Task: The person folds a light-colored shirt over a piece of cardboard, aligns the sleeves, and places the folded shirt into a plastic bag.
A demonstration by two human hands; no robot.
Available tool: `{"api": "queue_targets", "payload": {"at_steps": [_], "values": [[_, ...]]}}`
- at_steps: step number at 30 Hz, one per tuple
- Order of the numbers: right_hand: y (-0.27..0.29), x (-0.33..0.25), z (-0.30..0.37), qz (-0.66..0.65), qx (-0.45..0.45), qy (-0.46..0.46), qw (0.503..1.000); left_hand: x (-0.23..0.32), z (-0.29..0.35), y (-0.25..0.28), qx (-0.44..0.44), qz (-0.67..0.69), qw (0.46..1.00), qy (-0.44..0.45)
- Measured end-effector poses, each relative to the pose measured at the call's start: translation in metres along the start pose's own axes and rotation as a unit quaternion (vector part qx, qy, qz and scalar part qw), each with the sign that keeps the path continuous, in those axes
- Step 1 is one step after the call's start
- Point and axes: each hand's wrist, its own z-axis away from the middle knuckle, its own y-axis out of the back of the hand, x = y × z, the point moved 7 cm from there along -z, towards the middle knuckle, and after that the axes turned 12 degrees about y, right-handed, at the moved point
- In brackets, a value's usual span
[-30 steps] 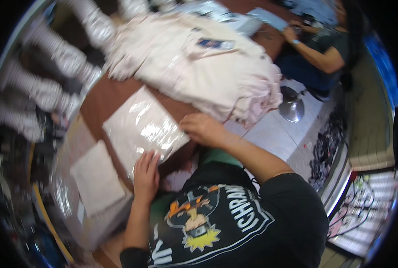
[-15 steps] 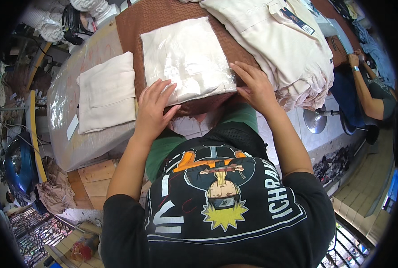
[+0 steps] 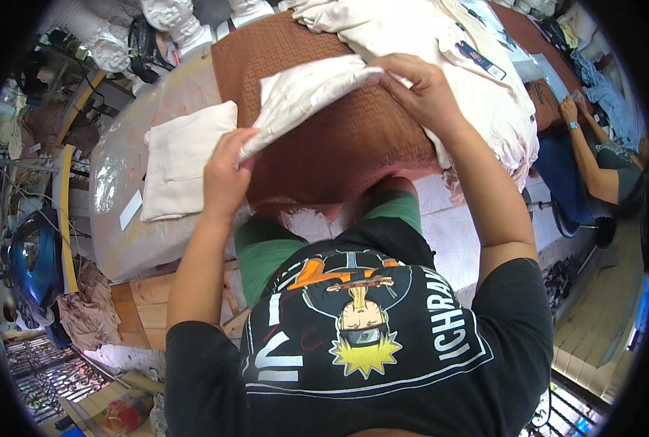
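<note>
A folded cream garment in a clear plastic bag (image 3: 306, 93) is tilted up, its near edge lifted off the brown cloth. My left hand (image 3: 227, 169) pinches the near left corner of the bag. At the near right corner, my right hand (image 3: 424, 91) grips it between thumb and fingers. Left of my left hand, a second folded cream garment (image 3: 186, 156) lies flat with no bag visible around it. Close beyond my right hand, a heap of loose cream garments (image 3: 477, 109) spreads over the table's right side, with a dark tag (image 3: 481, 61) on top.
Textured brown cloth (image 3: 331, 160) covers the table in front of me. Plastic-wrapped padding (image 3: 120, 182) with a white card (image 3: 130, 210) lies to the left. White mannequin busts (image 3: 175, 22) stand behind. At the far right, another person's arm (image 3: 583, 146) reaches over a table.
The bagged garment lay flat with my hands at its near corners. Both hands now hold those corners, and the near edge has risen and moved away from me.
</note>
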Motion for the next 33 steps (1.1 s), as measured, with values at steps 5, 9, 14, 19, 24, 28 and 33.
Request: {"api": "queue_targets", "payload": {"at_steps": [5,9,14,19,24,28,33], "values": [[0.055,-0.020,-0.044,-0.086,0.134,0.012,0.987,0.008,-0.064,0.070,0.019,0.399,0.914,0.069],[0.059,-0.007,-0.043,-0.186,0.172,-0.112,0.961,0.028,-0.077,0.095,0.001,0.424,0.899,0.108],[0.027,0.058,-0.015,-0.247,0.144,-0.291,0.913,0.005,-0.098,0.051,-0.076,0.419,0.875,0.230],[-0.010,0.100,-0.004,0.095,-0.010,-0.190,0.977,-0.020,-0.082,-0.024,-0.057,0.198,0.975,0.085],[-0.032,0.010,-0.010,-0.105,-0.151,-0.150,0.971,0.216,0.052,0.030,-0.278,0.384,0.814,-0.335],[-0.038,0.002,-0.007,-0.015,-0.209,-0.145,0.967,0.311,0.091,0.048,-0.190,0.494,0.709,-0.466],[-0.042,0.008,0.004,0.009,-0.240,-0.134,0.961,0.359,0.105,0.054,-0.194,0.513,0.660,-0.512]]}}
